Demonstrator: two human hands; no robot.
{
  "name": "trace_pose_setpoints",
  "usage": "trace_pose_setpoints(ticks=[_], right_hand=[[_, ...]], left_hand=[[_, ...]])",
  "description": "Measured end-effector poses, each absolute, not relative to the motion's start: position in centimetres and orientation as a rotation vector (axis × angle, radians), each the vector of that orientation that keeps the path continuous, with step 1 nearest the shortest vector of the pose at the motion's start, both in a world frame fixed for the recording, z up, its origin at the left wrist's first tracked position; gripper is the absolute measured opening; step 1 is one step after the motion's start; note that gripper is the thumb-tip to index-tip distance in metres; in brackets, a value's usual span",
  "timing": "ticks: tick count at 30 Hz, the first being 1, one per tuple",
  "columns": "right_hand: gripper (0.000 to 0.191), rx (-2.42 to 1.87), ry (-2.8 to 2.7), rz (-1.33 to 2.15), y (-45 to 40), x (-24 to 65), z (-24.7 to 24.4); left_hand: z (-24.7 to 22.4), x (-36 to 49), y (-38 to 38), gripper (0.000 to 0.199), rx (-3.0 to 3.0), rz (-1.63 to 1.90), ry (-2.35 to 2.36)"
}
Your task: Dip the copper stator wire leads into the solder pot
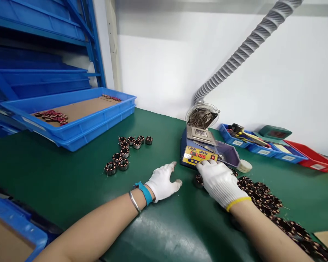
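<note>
My left hand (164,182), in a white glove, is stretched over the green table with its thumb and fingers apart, holding nothing. My right hand (218,180), gloved too, has its fingers bent down around a copper-wound motor stator (199,181); the thumb is hidden, and the stator shows only at its left side. Just beyond its fingertips sits a blue solder pot (198,154) with a yellow front panel and red digits. Several stators (125,150) stand in a loose line left of my left hand. A pile of stators (262,196) lies right of my right hand.
A blue tray (98,127) holding stators on cardboard stands at the back left, beside a blue rack (97,47). A grey hose (243,52) hangs over the pot. Small blue bins (262,149) and a red bin (311,156) line the right wall.
</note>
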State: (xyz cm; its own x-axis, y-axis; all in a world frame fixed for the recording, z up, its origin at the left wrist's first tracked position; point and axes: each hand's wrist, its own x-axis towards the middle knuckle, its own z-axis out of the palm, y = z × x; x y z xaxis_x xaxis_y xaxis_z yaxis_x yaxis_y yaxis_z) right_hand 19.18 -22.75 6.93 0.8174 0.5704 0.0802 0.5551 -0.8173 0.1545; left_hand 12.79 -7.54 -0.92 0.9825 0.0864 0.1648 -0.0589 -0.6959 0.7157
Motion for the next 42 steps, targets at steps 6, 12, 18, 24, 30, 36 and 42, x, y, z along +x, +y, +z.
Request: trace_pose_setpoints(ticks=[6, 12, 18, 24, 30, 36, 42], right_hand=[[0.053, 3.044, 1.264, 0.078, -19.6, 14.8, 1.4], [0.057, 3.307, 1.06, 0.095, -15.4, 16.3, -1.1], [0.06, 3.39, 0.88, 0.164, -15.6, 17.5, -1.1], [0.057, 3.407, 0.882, 0.233, -17.1, 17.2, -1.8], [0.069, 3.41, 0.647, 0.191, -19.2, 16.8, -1.5], [0.06, 3.425, 0.81, 0.144, -21.8, 15.8, -1.3], [0.046, 3.37, 1.249, 0.177, -21.8, 14.7, -1.7]], left_hand=[[-2.0, 15.9, -5.2, 0.051, 2.424, 0.598, 0.298], [-1.0, 20.7, -1.3, 0.063, 2.774, 0.832, 0.449], [-0.5, 22.1, -0.5, 0.048, 2.929, 0.674, 0.579], [-0.5, 19.0, -1.1, 0.041, 3.002, 0.514, 0.406], [-1.5, 14.4, -3.6, 0.063, 2.915, 0.475, 0.282], [-0.8, 11.7, -4.7, 0.088, 2.618, 0.276, 0.153], [0.9, 12.0, -5.1, 0.04, 2.737, 0.012, 0.209]])
